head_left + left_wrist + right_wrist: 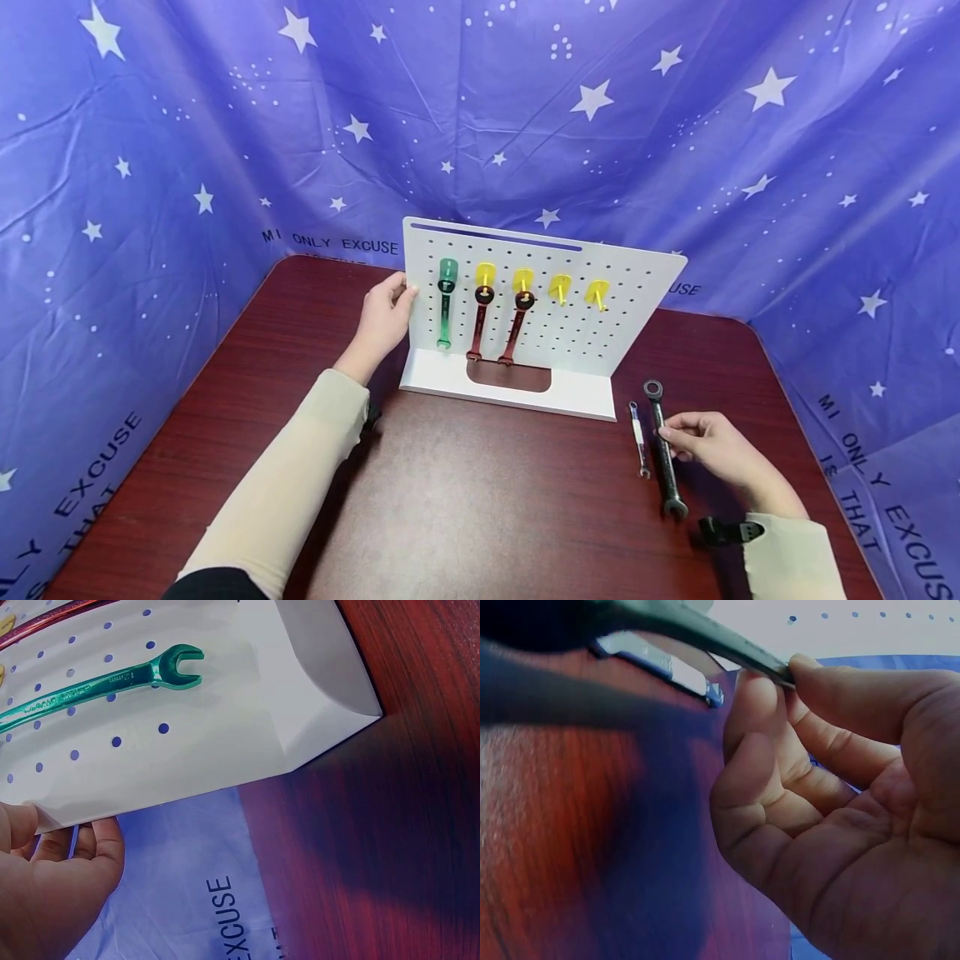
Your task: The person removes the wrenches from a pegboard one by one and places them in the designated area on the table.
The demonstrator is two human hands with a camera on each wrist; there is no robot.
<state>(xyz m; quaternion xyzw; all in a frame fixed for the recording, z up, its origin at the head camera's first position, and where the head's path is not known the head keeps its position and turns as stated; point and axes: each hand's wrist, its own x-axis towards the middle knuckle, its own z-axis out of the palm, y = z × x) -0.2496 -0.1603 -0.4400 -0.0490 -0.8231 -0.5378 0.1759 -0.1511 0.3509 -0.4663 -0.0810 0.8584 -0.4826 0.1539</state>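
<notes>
My left hand grips the left edge of a white pegboard, thumb in front and fingers behind, as the left wrist view shows. At the right, my right hand pinches a dark grey combination wrench between thumb and fingertips near mid-shaft. In the right wrist view this wrench is raised over the table, casting a shadow. A green wrench hangs at the board's left, and two dark red wrenches hang beside it. Left of the grey wrench lies a small blue-and-silver wrench.
Two yellow hooks on the board's right side hold nothing. The board's base, with a cutout, stands on the dark red table. A purple star-patterned cloth surrounds the table's back and sides.
</notes>
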